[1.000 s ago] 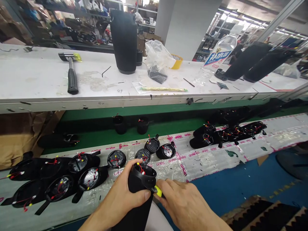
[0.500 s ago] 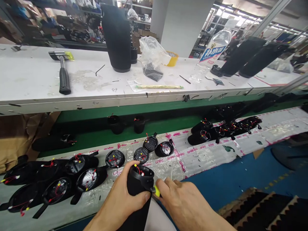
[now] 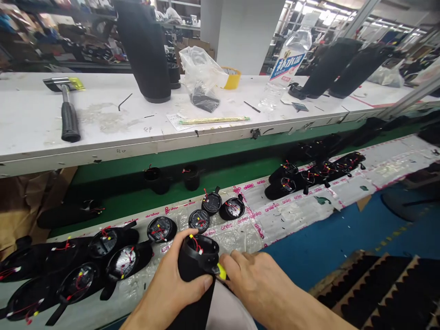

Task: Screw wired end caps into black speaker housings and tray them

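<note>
My left hand (image 3: 173, 282) wraps round a black fabric-covered cylinder (image 3: 196, 295), its open upper end tilted toward me. Red wires with yellow and white connectors show inside its plastic rim. My right hand (image 3: 257, 279) is closed on a small yellow-handled tool (image 3: 222, 272) that meets the right side of the cylinder just under the rim. The tool's tip and most of its handle are hidden, so its exact kind is unclear. Just beyond my left hand, a round black unit with wires (image 3: 161, 229) stands on the lower bench.
Several similar black cylinders (image 3: 80, 282) lie at the left of the plastic-covered lower bench (image 3: 275, 220), more at the right. On the white shelf (image 3: 106, 117) are a hammer (image 3: 69, 117), a plastic bag (image 3: 202, 73), yellow tape (image 3: 232, 79), a bottle (image 3: 287, 64) and a tall black cylinder (image 3: 146, 59).
The view has shifted, so the shelf items appear further left. Both hands keep their hold on the cylinder and the yellow-handled tool, which has moved slightly left and down along the rim's side.
</note>
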Tool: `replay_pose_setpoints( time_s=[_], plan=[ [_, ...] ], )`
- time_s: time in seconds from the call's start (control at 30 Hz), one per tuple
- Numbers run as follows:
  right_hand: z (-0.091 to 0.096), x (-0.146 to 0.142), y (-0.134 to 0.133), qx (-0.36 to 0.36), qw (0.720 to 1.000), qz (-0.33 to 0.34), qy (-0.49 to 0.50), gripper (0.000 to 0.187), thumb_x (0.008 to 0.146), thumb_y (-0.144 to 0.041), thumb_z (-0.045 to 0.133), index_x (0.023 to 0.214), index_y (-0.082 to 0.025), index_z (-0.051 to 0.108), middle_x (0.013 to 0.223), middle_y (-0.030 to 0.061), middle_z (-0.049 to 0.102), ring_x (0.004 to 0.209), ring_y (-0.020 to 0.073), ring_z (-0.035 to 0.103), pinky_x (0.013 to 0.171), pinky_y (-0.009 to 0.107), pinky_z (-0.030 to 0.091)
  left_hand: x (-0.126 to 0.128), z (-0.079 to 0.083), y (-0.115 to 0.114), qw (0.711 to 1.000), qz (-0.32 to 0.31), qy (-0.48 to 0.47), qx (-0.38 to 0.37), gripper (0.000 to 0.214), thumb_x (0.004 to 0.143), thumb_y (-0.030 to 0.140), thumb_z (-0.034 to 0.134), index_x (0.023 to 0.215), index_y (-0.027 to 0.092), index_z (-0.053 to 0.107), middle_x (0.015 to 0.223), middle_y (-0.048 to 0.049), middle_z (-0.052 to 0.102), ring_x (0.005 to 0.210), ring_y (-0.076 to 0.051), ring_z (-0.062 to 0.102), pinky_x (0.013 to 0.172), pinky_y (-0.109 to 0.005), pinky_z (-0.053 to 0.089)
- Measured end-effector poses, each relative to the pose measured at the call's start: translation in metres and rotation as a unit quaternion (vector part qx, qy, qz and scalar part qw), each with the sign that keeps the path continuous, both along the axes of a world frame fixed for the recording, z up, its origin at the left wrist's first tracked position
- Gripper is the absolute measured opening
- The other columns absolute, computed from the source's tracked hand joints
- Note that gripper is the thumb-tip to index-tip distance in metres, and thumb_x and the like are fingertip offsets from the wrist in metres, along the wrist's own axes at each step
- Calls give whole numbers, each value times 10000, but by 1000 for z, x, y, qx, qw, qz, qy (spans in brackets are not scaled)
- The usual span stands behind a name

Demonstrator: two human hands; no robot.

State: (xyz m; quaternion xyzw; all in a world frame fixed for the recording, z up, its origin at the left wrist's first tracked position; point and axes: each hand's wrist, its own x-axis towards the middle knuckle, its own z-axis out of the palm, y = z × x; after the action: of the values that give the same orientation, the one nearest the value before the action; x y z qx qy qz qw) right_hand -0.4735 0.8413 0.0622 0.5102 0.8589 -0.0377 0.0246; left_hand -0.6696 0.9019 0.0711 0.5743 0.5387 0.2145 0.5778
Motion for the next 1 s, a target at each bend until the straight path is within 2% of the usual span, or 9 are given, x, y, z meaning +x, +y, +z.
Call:
replay_pose_setpoints(
  time_s=[0.1, 0.17, 0.27, 0.33, 0.4, 0.57, 0.77, 0.83, 1.0],
  plan=[
    [-13, 4, 2, 4, 998, -28, 59, 171, 968, -214, 624, 1029, -238, 465, 789, -23, 652, 596, 210, 655, 481, 345, 275, -7, -10, 6, 998, -26, -58, -20, 753, 666, 418, 780, 1331, 272, 457, 1143, -30, 713, 1161, -327, 599, 972, -391, 452],
    [-18, 7, 4, -3, 988, -36, 150, 64, 1040, -282, 525, 1047, -248, 470, 810, -32, 679, 632, 203, 678, 525, 331, 349, -11, -18, 10, 991, -38, -116, -59, 793, 684, 501, 795, 1351, 272, 432, 1125, -35, 710, 1099, -314, 623, 957, -395, 457],
    [-20, 8, 7, 7, 945, -80, 316, 218, 1115, -385, 302, 1063, -259, 472, 820, -43, 697, 636, 169, 672, 583, 302, 422, -13, -27, 12, 972, -43, -191, -130, 845, 702, 562, 790, 1394, 283, 394, 1143, -44, 711, 1017, -293, 651, 915, -392, 474],
    [-18, 6, 8, 6, 927, -125, 352, 295, 1121, -415, 242, 1037, -260, 478, 805, -41, 696, 607, 161, 652, 567, 296, 417, -13, -29, 11, 974, -33, -186, -127, 861, 706, 570, 794, 1414, 283, 396, 1214, -58, 708, 1083, -304, 645, 978, -403, 455],
    [-15, 3, 7, -18, 930, -150, 334, 278, 1118, -404, 272, 1020, -257, 487, 810, -36, 702, 610, 166, 660, 549, 299, 400, -15, -30, 11, 978, -18, -173, -116, 902, 711, 576, 789, 1461, 290, 378, 1313, -72, 683, 1194, -330, 617, 1071, -433, 417],
    [-11, -2, 3, -27, 955, -133, 263, 63, 1076, -297, 439, 1098, -274, 494, 932, -38, 727, 724, 201, 721, 621, 324, 442, -22, -33, 14, 969, 1, -193, -155, 890, 749, 575, 719, 1517, 278, 381, 1441, -93, 620, 1434, -379, 455, 1173, -506, 369],
    [-5, -4, 7, -42, 980, -105, 164, 141, 975, -203, 587, 1065, -268, 501, 843, -40, 714, 682, 248, 737, 513, 345, 343, -25, -31, 16, 967, 19, -201, -156, 938, 681, 544, 815, 1462, 274, 372, 1303, -80, 692, 1155, -328, 645, 1032, -442, 466],
    [-1, -7, 9, -42, 986, -87, 137, 169, 943, -188, 623, 1051, -257, 514, 852, -29, 717, 685, 247, 738, 495, 344, 316, -25, -29, 15, 972, 15, -190, -141, 872, 692, 561, 810, 1405, 263, 405, 1240, -79, 708, 1103, -319, 651, 973, -422, 473],
    [4, -15, 12, -31, 994, -63, 79, 176, 910, -174, 654, 1020, -234, 531, 822, -13, 707, 642, 242, 725, 467, 345, 273, -25, -22, 15, 989, 13, -126, -74, 819, 686, 567, 804, 1342, 251, 428, 1161, -71, 711, 1102, -322, 622, 995, -428, 430]
  ],
)
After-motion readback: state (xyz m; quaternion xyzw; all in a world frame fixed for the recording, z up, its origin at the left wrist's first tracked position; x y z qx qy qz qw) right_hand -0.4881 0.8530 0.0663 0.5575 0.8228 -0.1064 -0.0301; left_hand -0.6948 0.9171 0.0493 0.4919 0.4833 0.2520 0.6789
